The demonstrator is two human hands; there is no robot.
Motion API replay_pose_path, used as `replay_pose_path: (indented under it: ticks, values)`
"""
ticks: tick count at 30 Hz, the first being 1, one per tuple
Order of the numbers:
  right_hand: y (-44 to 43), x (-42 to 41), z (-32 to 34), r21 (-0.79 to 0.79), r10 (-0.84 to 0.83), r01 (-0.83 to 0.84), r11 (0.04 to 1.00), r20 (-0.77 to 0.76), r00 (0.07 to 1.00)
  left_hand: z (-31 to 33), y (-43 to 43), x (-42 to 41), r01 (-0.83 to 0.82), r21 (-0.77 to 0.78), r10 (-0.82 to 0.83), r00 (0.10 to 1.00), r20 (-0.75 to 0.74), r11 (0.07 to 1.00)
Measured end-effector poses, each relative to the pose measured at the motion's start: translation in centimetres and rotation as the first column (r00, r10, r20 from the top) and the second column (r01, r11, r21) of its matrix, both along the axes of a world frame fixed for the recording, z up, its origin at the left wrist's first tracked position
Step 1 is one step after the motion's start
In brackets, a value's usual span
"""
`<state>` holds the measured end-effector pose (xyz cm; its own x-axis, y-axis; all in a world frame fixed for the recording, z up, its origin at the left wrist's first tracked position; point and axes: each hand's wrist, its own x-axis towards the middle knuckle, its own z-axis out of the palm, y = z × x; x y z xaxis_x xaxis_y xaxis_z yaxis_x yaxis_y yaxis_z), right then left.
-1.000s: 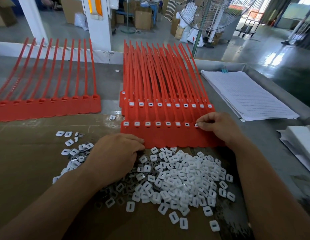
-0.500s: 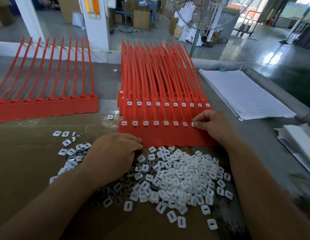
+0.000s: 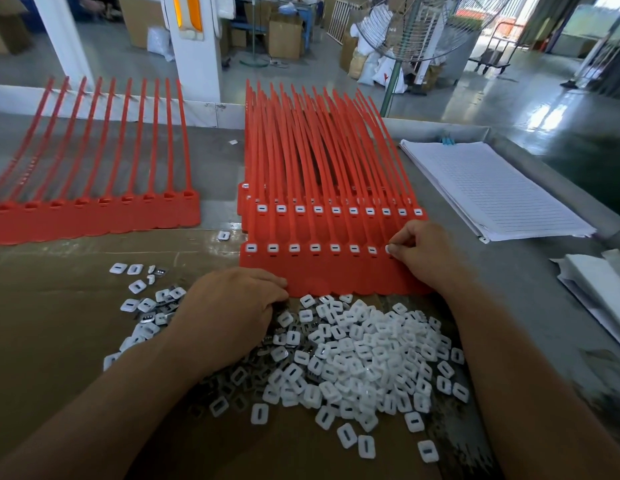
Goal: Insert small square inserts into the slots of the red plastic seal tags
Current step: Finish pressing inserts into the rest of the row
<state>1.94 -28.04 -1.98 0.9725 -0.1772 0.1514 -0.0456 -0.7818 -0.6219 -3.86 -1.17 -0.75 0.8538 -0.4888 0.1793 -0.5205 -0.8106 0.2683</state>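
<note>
Seven inserts (image 3: pixel 315 248) sit seated in the front tag row (image 3: pixel 336 273), centre frame, and that count hasn't changed over the last second. Our right hand (image 3: pixel 427 255) still pinches the eighth insert (image 3: pixel 388 249) between thumb and forefinger at its slot near the row's right end, so we judge it not yet home. Our left hand (image 3: pixel 232 306) stays curled in the pile (image 3: pixel 364 358), lower centre. We can't tell whether it holds one.

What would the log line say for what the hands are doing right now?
step: fitting insert | right hand: pinches white insert at front row of red tags | left hand: on insert pile, grip unclear
</note>
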Motion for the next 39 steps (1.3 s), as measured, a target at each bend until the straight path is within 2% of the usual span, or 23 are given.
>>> replay_pose_path:
  ticks: [6, 14, 21, 30, 34, 39]
  values:
    - [0.0, -0.6, 0.4, 0.02, 0.033, -0.034, 0.999, 0.002, 0.999, 0.1, 0.0, -0.2, 0.002, 0.012, -0.002, 1.0, -0.003, 1.0]
    - [0.2, -0.3, 0.6, 0.138, -0.027, 0.028, 0.99, -0.014, 1.0, 0.0, -0.1, -0.1, 0.0, 0.024, 0.0, 1.0, -0.007, 1.0]
    - [0.3, 0.7, 1.3, 0.141, -0.085, 0.105, 0.985, -0.136, 0.987, 0.1, -0.2, 0.0, 0.013, 0.043, -0.012, 1.0, -0.004, 0.999]
    - [0.9, 1.5, 3.0, 0.099, -0.083, 0.11, 0.989, -0.244, 0.966, 0.3, -0.4, -0.1, 0.0, 0.028, 0.0, 1.0, 0.011, 1.0]
    - [0.8, 0.8, 2.5, 0.111, -0.086, 0.108, 0.988, -0.184, 0.979, 0.2, -0.2, -0.2, 0.002, 0.032, -0.003, 1.0, 0.011, 0.999]
    - [0.4, -1.1, 0.9, 0.053, -0.038, 0.039, 0.998, -0.022, 0.999, 0.1, -0.2, -0.1, 0.012, 0.041, -0.013, 1.0, 0.012, 0.999]
